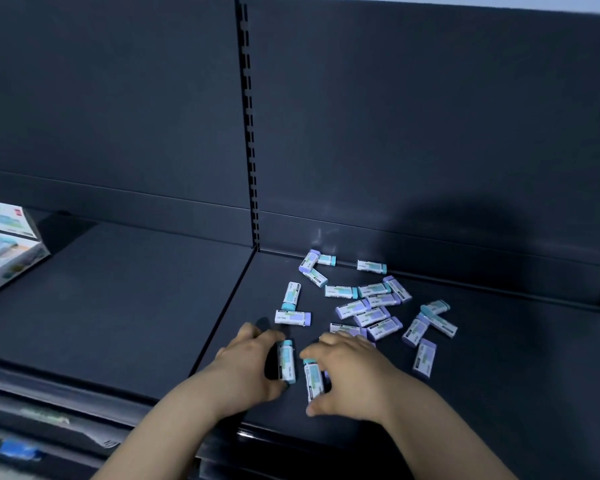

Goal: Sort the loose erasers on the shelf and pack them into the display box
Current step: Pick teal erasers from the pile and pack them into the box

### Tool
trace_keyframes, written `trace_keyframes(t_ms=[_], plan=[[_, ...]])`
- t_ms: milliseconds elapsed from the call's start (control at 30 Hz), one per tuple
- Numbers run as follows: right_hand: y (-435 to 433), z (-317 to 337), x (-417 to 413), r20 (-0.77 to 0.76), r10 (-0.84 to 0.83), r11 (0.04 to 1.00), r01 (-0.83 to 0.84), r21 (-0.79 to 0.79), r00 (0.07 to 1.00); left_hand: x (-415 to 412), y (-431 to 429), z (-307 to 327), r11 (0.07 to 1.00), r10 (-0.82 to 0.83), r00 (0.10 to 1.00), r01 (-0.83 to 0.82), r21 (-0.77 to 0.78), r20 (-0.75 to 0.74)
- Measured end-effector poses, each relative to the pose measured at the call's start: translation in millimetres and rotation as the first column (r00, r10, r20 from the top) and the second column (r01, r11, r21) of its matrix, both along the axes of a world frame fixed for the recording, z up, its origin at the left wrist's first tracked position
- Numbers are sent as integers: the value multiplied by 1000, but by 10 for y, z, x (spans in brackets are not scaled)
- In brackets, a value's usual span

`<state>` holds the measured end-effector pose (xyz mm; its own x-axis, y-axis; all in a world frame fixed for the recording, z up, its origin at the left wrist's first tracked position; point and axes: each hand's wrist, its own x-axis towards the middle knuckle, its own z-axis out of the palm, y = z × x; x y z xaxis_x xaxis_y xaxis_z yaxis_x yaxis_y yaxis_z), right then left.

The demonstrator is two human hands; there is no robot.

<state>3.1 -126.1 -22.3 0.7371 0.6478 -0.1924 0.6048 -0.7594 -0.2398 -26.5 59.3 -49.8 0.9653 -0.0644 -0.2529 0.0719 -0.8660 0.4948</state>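
Teal eraser (286,362) sits near the shelf (499,368) front edge, gripped end to end between the left hand (246,370) fingers and thumb. Second eraser (313,380) is just beside it, pinched the same way by the right hand (352,377). Loose pile (371,306) lies just behind both hands; box (6,251) well apart, far left.

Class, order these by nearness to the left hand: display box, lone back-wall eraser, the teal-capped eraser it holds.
1. Teal-capped eraser, in the left hand's grip.
2. Lone back-wall eraser, right rear.
3. Display box, far left.
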Motion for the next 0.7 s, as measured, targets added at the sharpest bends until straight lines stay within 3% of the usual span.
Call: trace_keyframes(t_ms=[167,267,467,700], plan=[[-73,17,-5,-216,-77,947,139,288,973,-15,35,-49,1000,15,1000,-15,-19,2],[-139,3,-39,-269,-71,914,170,368,961,-19,27,-50,999,16,1000,-16,-27,8],[-116,-40,-41,-152,-106,929,153,338,983,-32,-4,-11,1000,7,999,-8,7,37],[37,-23,-48,-26,-116,977,118,179,993,-32,32,4,1000,-13,1000,13,23,3]])
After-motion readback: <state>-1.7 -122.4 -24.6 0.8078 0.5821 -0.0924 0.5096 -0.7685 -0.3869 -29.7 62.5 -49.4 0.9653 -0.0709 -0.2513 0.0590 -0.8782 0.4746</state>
